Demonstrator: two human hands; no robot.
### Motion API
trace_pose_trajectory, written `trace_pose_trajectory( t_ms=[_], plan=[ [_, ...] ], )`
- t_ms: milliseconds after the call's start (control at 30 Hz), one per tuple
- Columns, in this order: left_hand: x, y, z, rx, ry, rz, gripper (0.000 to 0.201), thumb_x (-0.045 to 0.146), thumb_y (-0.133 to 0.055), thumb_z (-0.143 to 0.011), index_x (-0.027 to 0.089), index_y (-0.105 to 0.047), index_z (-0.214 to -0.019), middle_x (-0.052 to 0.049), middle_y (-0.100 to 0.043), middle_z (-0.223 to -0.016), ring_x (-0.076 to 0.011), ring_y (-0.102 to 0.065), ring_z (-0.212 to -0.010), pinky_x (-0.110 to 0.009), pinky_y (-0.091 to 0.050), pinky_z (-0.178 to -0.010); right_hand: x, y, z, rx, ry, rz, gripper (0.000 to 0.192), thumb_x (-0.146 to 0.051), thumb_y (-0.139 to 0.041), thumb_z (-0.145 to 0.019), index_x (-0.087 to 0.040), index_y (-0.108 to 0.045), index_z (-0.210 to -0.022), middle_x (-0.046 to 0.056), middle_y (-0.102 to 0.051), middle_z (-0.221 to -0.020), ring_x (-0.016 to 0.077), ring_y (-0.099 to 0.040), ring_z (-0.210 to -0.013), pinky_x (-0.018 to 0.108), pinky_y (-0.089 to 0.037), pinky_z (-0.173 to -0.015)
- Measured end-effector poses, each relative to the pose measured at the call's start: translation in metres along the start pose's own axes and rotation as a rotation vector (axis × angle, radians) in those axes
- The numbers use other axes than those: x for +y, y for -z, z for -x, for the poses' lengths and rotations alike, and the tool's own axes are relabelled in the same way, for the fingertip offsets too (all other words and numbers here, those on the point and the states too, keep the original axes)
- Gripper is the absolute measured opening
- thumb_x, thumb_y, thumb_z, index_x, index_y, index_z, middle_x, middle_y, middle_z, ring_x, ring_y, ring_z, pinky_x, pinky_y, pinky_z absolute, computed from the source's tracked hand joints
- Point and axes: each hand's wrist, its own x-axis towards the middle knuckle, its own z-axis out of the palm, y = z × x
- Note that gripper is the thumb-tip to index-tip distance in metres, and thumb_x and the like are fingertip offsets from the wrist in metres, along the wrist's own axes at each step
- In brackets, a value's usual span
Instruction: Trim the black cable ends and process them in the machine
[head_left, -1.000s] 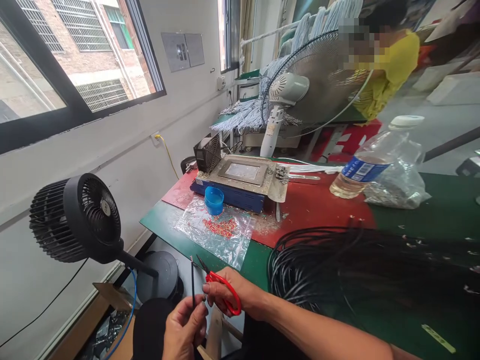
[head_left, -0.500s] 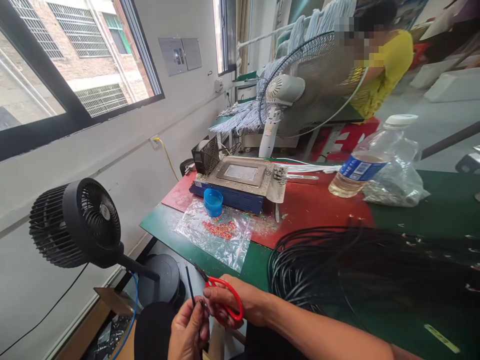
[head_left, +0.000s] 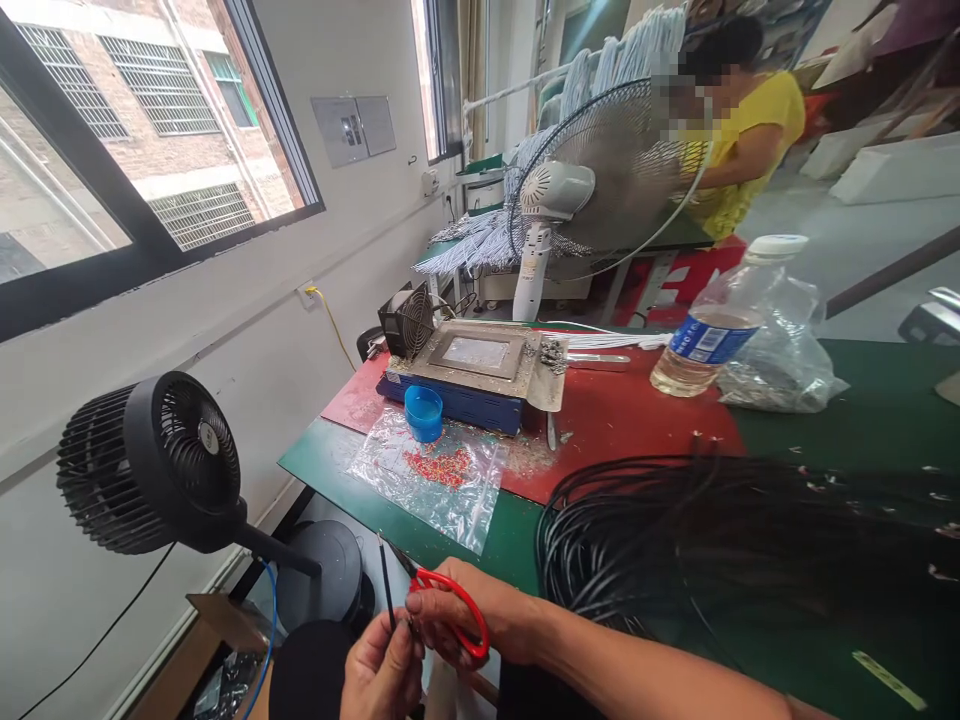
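My left hand (head_left: 384, 664) pinches a black cable (head_left: 385, 580) whose bared end points up and away from me. Right beside it, my right hand (head_left: 457, 610) is closed round a pair of red-handled scissors (head_left: 471, 612), their dark blades lying close to the cable end. The fingertips of both hands meet near the cable; what lies between them is too small to make out. To the right of my forearm, a big bundle of black cables (head_left: 592, 530) is spread over the green table (head_left: 517, 525).
A blue cup (head_left: 424, 412) and small red and yellow bits lie on a clear plastic bag (head_left: 375, 455). Behind them stands a blue heating unit (head_left: 465, 398) with a small fan. A bottle (head_left: 705, 345) is at right, a black fan (head_left: 180, 450) at left. A person in yellow (head_left: 757, 130) works beyond.
The view has shifted slightly. My hands stay together, with the cable and scissors still held; the cable end stands a little nearer the scissor blades.
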Motion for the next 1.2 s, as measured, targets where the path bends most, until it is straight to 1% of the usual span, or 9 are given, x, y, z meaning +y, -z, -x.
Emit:
trace_pose_trajectory(
  t_ms=[100, 267, 500, 567, 667, 733, 900, 1000, 1200],
  plan=[
    [0.0, -0.001, 0.001, 0.016, -0.026, 0.046, 0.034, 0.033, -0.078, -0.038, 0.014, -0.064, -0.062, 0.002, -0.058, -0.045, -0.0032, -0.048, -0.044, -0.014, -0.036, -0.043, 0.001, 0.001, 0.0, -0.037, -0.052, -0.034, 0.039, -0.046, -0.058, -0.069, -0.01, -0.055, -0.055, -0.004, -0.045, -0.04, 0.0049, -0.04, -0.031, 0.015, -0.027, -0.029],
    [-0.001, -0.005, 0.002, -0.022, -0.008, 0.116, 0.033, 0.036, -0.078, -0.037, 0.016, -0.062, -0.056, 0.011, -0.039, -0.03, 0.0053, -0.024, -0.027, -0.009, -0.018, -0.033, 0.004, 0.001, -0.002, -0.084, -0.15, -0.117, 0.037, -0.044, -0.059, -0.069, -0.011, -0.054, -0.055, -0.004, -0.047, -0.041, 0.005, -0.042, -0.032, 0.014, -0.031, -0.03],
    [-0.002, -0.002, -0.001, 0.014, -0.002, 0.104, 0.034, 0.031, -0.079, -0.038, 0.014, -0.064, -0.063, 0.0, -0.065, -0.049, -0.0033, -0.055, -0.046, -0.009, -0.039, -0.044, 0.0, -0.001, 0.0, -0.058, -0.071, -0.1, 0.043, -0.049, -0.057, -0.067, -0.01, -0.053, -0.05, -0.002, -0.045, -0.038, 0.0056, -0.041, -0.031, 0.015, -0.028, -0.028],
    [-0.003, -0.002, -0.001, 0.008, -0.002, 0.107, 0.034, 0.031, -0.079, -0.038, 0.015, -0.064, -0.063, 0.002, -0.063, -0.045, -0.0019, -0.053, -0.042, -0.008, -0.037, -0.041, -0.002, -0.003, 0.001, -0.049, -0.101, -0.106, 0.04, -0.046, -0.057, -0.067, -0.011, -0.052, -0.049, -0.003, -0.045, -0.038, 0.0051, -0.041, -0.03, 0.014, -0.028, -0.028],
    [-0.004, -0.002, 0.001, -0.012, -0.015, 0.132, 0.033, 0.033, -0.079, -0.038, 0.015, -0.062, -0.059, 0.008, -0.052, -0.036, 0.0037, -0.037, -0.031, -0.006, -0.024, -0.034, -0.004, -0.004, 0.001, -0.036, -0.161, -0.111, 0.036, -0.041, -0.055, -0.069, -0.011, -0.051, -0.049, -0.004, -0.044, -0.038, 0.004, -0.04, -0.03, 0.013, -0.028, -0.029],
    [-0.004, -0.002, 0.001, -0.01, -0.032, 0.14, 0.032, 0.033, -0.079, -0.038, 0.016, -0.062, -0.06, 0.007, -0.053, -0.037, 0.0036, -0.036, -0.031, -0.007, -0.024, -0.034, -0.006, -0.005, 0.002, -0.045, -0.165, -0.1, 0.035, -0.039, -0.054, -0.07, -0.011, -0.051, -0.049, -0.004, -0.044, -0.038, 0.0035, -0.039, -0.029, 0.013, -0.027, -0.029],
    [-0.005, 0.0, -0.001, 0.026, -0.045, 0.118, 0.03, 0.031, -0.078, -0.04, 0.018, -0.064, -0.063, 0.003, -0.063, -0.05, -0.0053, -0.057, -0.051, -0.011, -0.041, -0.046, -0.006, -0.007, 0.004, -0.05, -0.008, -0.062, 0.044, -0.05, -0.055, -0.07, -0.011, -0.051, -0.05, -0.004, -0.042, -0.036, 0.0045, -0.038, -0.03, 0.015, -0.025, -0.03],
    [-0.003, 0.0, -0.001, 0.033, -0.056, 0.064, 0.03, 0.032, -0.076, -0.044, 0.017, -0.063, -0.066, 0.001, -0.065, -0.054, -0.0071, -0.058, -0.053, -0.015, -0.045, -0.05, -0.003, -0.007, 0.003, -0.007, 0.068, 0.002, 0.05, -0.057, -0.054, -0.069, -0.01, -0.052, -0.051, -0.004, -0.042, -0.036, 0.0043, -0.037, -0.03, 0.016, -0.025, -0.03],
    [-0.002, -0.002, 0.001, 0.076, -0.029, 0.101, 0.031, 0.029, -0.077, -0.043, 0.016, -0.062, -0.066, 0.002, -0.066, -0.053, -0.0064, -0.059, -0.052, -0.014, -0.046, -0.05, 0.0, -0.006, 0.001, -0.012, 0.071, 0.009, 0.046, -0.052, -0.06, -0.066, -0.011, -0.051, -0.049, -0.004, -0.042, -0.036, 0.0046, -0.038, -0.031, 0.017, -0.025, -0.031]
  ],
)
